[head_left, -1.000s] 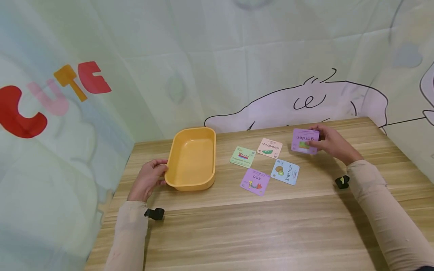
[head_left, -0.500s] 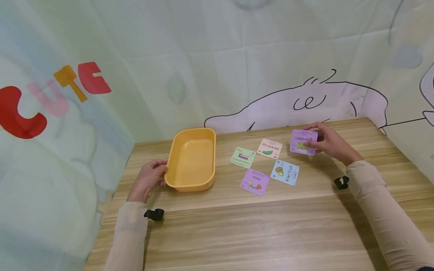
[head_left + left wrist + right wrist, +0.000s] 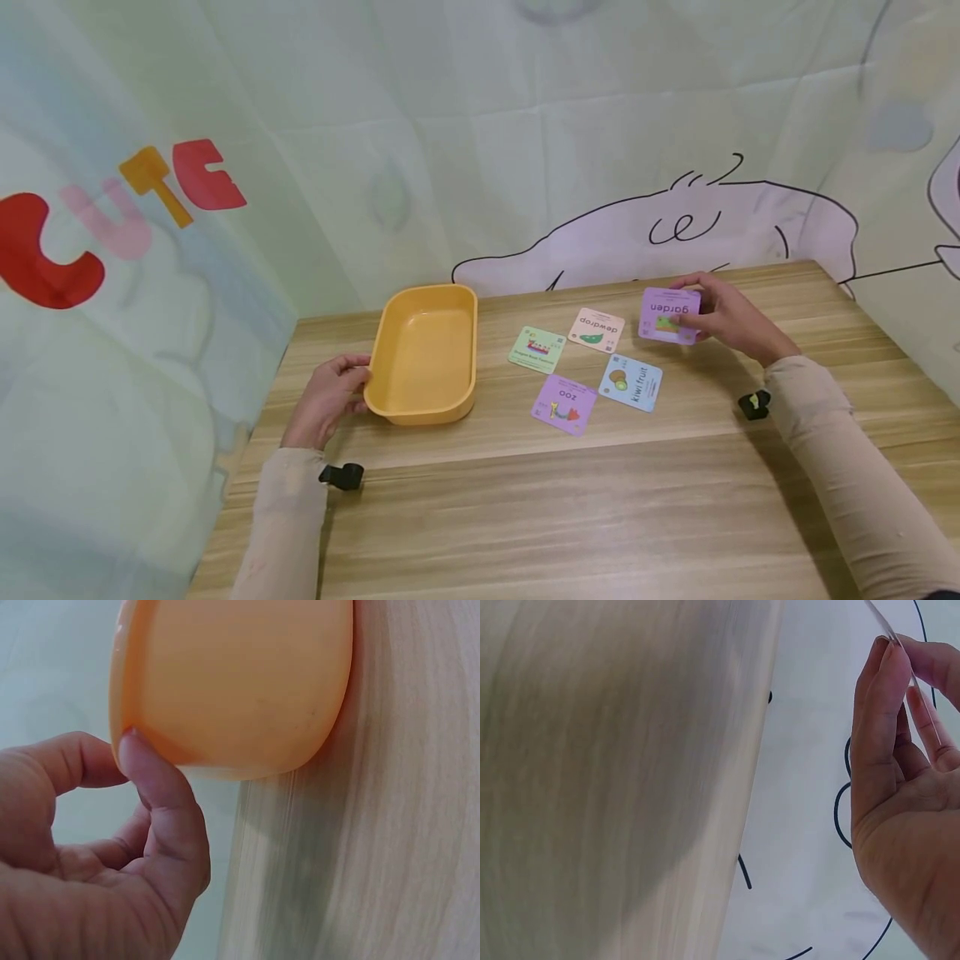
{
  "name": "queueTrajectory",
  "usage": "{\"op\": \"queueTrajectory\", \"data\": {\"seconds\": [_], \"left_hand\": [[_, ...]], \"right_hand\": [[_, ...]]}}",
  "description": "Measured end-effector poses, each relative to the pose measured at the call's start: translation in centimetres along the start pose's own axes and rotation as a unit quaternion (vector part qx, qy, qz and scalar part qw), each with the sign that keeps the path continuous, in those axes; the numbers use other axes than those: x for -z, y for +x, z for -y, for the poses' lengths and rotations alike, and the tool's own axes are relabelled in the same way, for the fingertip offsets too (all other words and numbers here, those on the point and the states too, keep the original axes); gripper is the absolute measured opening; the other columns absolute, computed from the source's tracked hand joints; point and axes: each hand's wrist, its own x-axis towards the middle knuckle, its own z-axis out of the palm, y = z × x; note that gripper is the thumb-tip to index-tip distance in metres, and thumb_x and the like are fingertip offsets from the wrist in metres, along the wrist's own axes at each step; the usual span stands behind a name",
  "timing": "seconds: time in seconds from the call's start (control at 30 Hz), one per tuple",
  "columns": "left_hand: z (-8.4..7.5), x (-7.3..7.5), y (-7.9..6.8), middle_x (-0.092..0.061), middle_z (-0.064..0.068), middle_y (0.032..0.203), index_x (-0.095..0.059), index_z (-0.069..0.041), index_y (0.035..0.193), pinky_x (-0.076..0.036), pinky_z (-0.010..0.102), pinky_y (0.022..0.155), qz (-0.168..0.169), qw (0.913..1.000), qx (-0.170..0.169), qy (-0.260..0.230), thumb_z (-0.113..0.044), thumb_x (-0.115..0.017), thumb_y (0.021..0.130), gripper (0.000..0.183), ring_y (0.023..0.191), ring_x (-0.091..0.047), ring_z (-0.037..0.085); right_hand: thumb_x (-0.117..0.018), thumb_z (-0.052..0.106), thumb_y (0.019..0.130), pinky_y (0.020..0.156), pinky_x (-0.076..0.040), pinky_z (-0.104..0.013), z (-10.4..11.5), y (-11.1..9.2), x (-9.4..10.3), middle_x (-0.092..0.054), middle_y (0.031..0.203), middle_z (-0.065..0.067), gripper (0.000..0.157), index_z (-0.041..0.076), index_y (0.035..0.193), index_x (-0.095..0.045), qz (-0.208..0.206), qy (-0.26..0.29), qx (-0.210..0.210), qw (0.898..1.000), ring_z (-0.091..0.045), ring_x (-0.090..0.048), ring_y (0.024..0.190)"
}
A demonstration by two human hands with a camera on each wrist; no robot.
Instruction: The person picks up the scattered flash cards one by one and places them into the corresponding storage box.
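Note:
My left hand (image 3: 327, 398) pinches the near left rim of a yellow plastic tray (image 3: 375, 367); the left wrist view has thumb and forefinger on either side of the tray's (image 3: 240, 682) wall. Over the table's far right, my right hand (image 3: 731, 317) holds a purple "garden" card (image 3: 660, 308) by its right edge. Seen from the right wrist, that card (image 3: 922, 712) is nearly edge-on between thumb and fingers. Between the hands lie a green "Dragon Boat Festival" card (image 3: 537, 350), a pink "dewdrop" card (image 3: 597, 327), a blue "kiwi fruit" card (image 3: 632, 382) and a purple "zoo" card (image 3: 564, 404).
The wood-grain table (image 3: 540, 517) meets a printed fabric backdrop (image 3: 465, 167) at its back and left edges. Black wrist-worn devices sit under both forearms: a left device (image 3: 343, 476) and a right device (image 3: 754, 405).
My right hand has shifted slightly left with the "garden" card. The left hand, the tray and the cards on the table have stayed put.

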Motion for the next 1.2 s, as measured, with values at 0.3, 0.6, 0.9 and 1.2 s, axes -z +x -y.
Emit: {"op": "queueTrajectory", "data": {"seconds": [0.3, 0.6, 0.9, 1.2], "left_hand": [[-0.2, 0.0, -0.1, -0.055, 0.011, 0.119, -0.050, -0.002, 0.139, -0.056, 0.025, 0.066, 0.001, 1.0000, 0.001, -0.003, -0.017, -0.051, 0.102, 0.040, 0.091, -0.057, 0.017], [-0.2, 0.0, -0.1, -0.056, 0.011, 0.117, -0.050, 0.000, 0.139, -0.056, 0.025, 0.066, 0.000, 1.0000, 0.001, -0.006, -0.017, -0.052, 0.102, 0.041, 0.089, -0.058, 0.016], [-0.4, 0.1, 0.0, -0.055, 0.012, 0.120, -0.049, -0.001, 0.140, -0.056, 0.025, 0.067, -0.001, 1.0000, 0.002, -0.004, -0.017, -0.051, 0.102, 0.041, 0.092, -0.058, 0.017], [0.0, 0.2, -0.1, -0.054, 0.013, 0.122, -0.049, -0.002, 0.140, -0.057, 0.026, 0.069, 0.007, 1.0000, -0.001, 0.000, -0.018, -0.051, 0.103, 0.040, 0.096, -0.057, 0.020]], "right_hand": [[-0.069, 0.008, 0.096, 0.072, -0.060, -0.035, 0.0, 0.1, 0.0, -0.059, 0.130, -0.026, 0.055, 0.011, 0.146, -0.044, -0.001, 0.000, -0.010, 1.000, -0.029, -0.064, 0.099], [-0.068, 0.009, 0.097, 0.073, -0.060, -0.035, -0.2, 0.0, 0.0, -0.058, 0.132, -0.025, 0.055, 0.013, 0.147, -0.045, -0.002, -0.005, -0.013, 1.000, -0.028, -0.064, 0.100], [-0.069, 0.012, 0.097, 0.071, -0.059, -0.033, 0.5, 0.5, 0.1, -0.058, 0.130, -0.024, 0.054, 0.012, 0.146, -0.047, -0.013, -0.013, -0.010, 1.000, -0.027, -0.064, 0.097], [-0.069, 0.014, 0.097, 0.071, -0.060, -0.034, 1.1, 0.2, -0.2, -0.059, 0.130, -0.023, 0.052, 0.010, 0.145, -0.049, -0.012, -0.011, -0.009, 1.000, -0.026, -0.065, 0.097]]}}
